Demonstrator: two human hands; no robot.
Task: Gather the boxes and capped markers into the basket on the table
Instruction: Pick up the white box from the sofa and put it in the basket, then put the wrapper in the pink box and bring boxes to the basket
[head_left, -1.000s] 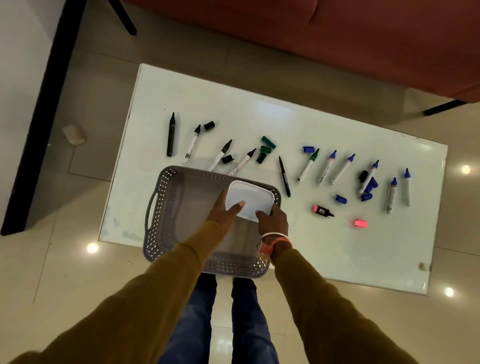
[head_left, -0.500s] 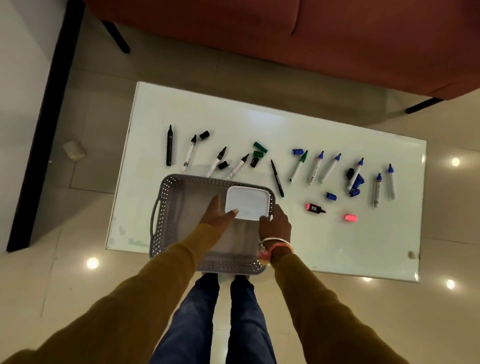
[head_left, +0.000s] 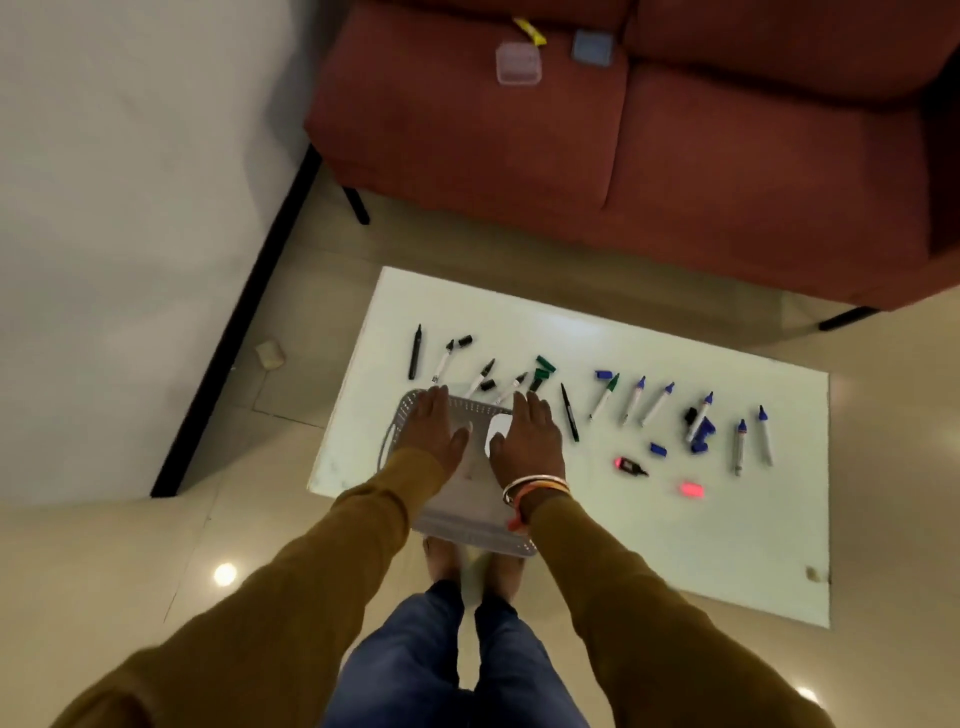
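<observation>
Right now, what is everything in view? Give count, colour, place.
basket: one, grey, table's near edge
box: one, white, inside the basket
markers: about eleven, mostly uncapped, black, green, blue tips, rowed on table
highlighter: one, black with pink tip, right of basket
loose caps: several, black, green, blue, pink, among markers
table: one, white
sofa: one, red, behind table
containers: two, pale, on sofa
left hand: one, open, over basket
right hand: one, open, over box, bangles on wrist
</observation>
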